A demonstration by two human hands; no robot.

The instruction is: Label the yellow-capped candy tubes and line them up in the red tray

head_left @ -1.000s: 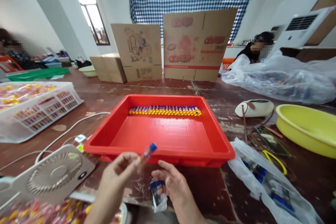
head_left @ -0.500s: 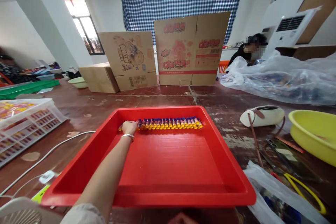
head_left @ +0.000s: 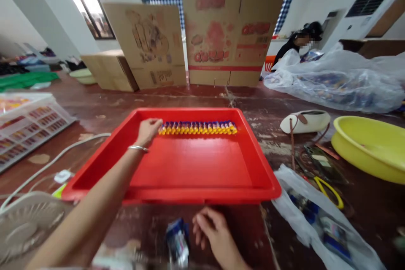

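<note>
Tubes [head_left: 198, 128] form a row near the far wall of a red tray [head_left: 196, 166], the left hand [head_left: 149, 130] at its left end, fingertips drawn together (whether on a tube, I cannot tell). The right hand [head_left: 213, 232], loosely curled and empty, is beside a blue packet [head_left: 177, 240].

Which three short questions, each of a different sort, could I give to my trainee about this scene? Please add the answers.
1. Which of the person's hands reaches over the red plastic tray?
2. True or false: the yellow basin stands to the left of the tray.
3. Fill in: the row of wrapped sticks lies along the tray's ____ side, seen from the person.

Key:
1. The left hand.
2. False.
3. Far.
</note>
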